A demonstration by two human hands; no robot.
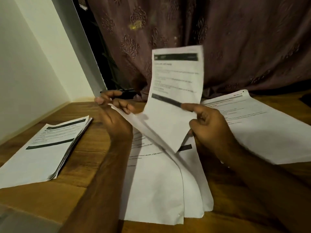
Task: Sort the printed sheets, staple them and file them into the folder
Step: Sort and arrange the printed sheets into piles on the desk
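Hands over wooden desk [87, 153], mid-sort. Right hand [210, 121] pinching one printed sheet [175, 91] by its lower right edge, thumb and forefinger closed on it, page lifted upright. Left hand [114, 113] fingers curled round the top of a loose bundle [159, 182] drooping onto the desk. Sorted stack [43, 148] at left, another pile [262, 125] at right. Paper likely light, floppy, easily creased; best gripped near an edge or corner.
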